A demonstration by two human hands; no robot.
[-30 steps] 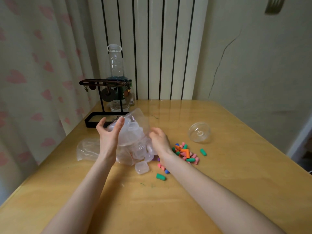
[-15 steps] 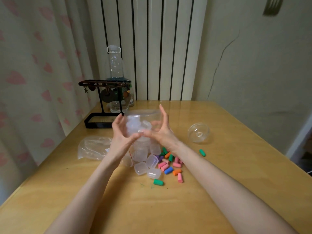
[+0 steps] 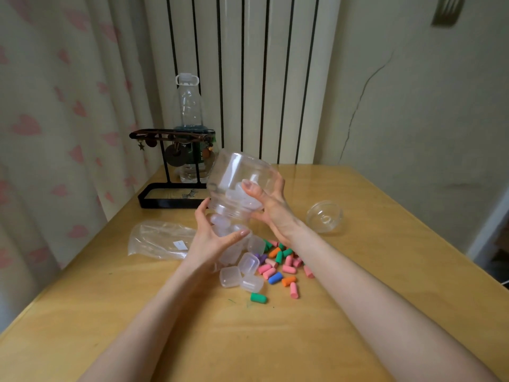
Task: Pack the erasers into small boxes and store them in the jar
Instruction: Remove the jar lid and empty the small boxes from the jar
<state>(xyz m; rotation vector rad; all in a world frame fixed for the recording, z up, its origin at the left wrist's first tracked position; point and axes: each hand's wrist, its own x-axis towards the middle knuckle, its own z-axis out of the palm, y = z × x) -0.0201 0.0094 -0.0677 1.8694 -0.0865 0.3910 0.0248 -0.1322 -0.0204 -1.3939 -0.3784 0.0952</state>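
I am holding the clear jar (image 3: 237,177) upside down over the surface (image 3: 358,271) — my right grip (image 3: 271,210) is clamping its side, my left grip (image 3: 209,238) is curling round small boxes (image 3: 249,264) at its mouth. Erasers (image 3: 283,264) are lying beside them.

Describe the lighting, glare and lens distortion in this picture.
Head view: soft, dim light, with a pale sheen on the table. Head view: the wide lens bows the radiator and curtain. Head view: the clear jar and small boxes merge.
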